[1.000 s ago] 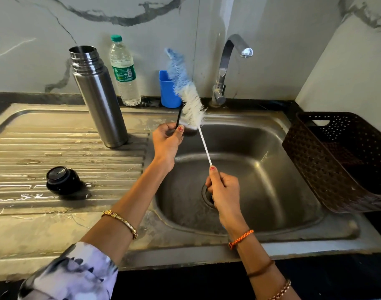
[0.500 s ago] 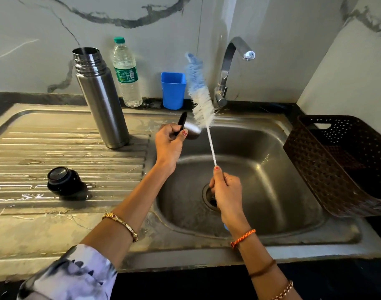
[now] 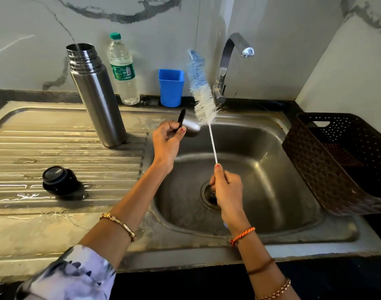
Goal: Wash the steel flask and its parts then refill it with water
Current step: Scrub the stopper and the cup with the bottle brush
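Note:
The open steel flask (image 3: 96,98) stands upright on the ribbed drainboard, left of the basin. Its black stopper (image 3: 58,180) lies further forward on the drainboard. My left hand (image 3: 166,140) grips the black handle of the flask's steel cup lid (image 3: 190,127) over the basin's back left edge. My right hand (image 3: 226,190) holds the thin white stem of a bottle brush (image 3: 201,92) above the drain. The blue and white bristles stand up beside the cup, just touching its right side.
A tap (image 3: 228,61) arches over the steel sink (image 3: 261,191), with no water running. A plastic water bottle (image 3: 122,68) and a blue cup (image 3: 171,86) stand at the back wall. A dark brown perforated basket (image 3: 336,161) leans at the sink's right edge.
The brush has shifted right and out from the cup, standing more upright beside it. My left hand has turned the cup slightly, with its handle now pointing up.

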